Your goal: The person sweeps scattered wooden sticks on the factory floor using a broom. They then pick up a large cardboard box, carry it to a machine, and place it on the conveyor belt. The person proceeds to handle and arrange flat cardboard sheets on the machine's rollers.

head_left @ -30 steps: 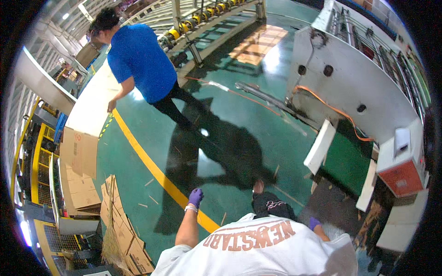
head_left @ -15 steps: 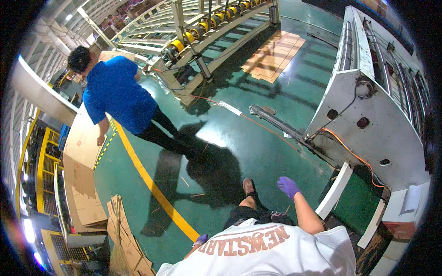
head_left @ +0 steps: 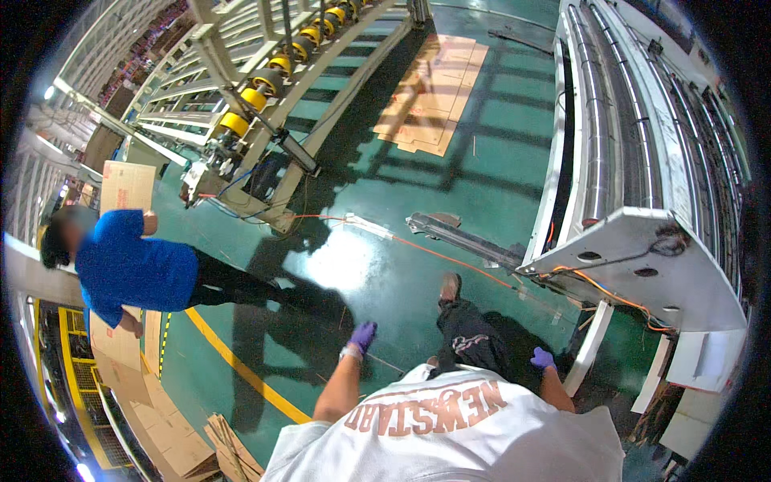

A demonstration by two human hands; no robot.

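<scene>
My left hand (head_left: 363,337), in a purple glove, swings out ahead of my body over the green floor. Its fingers are loosely apart, and I see nothing in it. My right hand (head_left: 543,358), gloved in purple as well, hangs low beside my dark trousers, near a white machine leg (head_left: 590,347). Those fingers look curled in, with no object visible in them. Neither hand touches anything.
A person in a blue shirt (head_left: 140,261) walks at the left, holding a cardboard sheet (head_left: 128,186). Flat cardboard (head_left: 434,96) lies ahead on the floor. A roller conveyor (head_left: 269,80) stands at far left, a grey machine (head_left: 614,265) at right; an orange cable (head_left: 450,259) crosses between.
My left hand has swung forward and my right hand back as I step ahead. The view has turned right. The person in blue now appears farther left, with the cardboard sheet more visible.
</scene>
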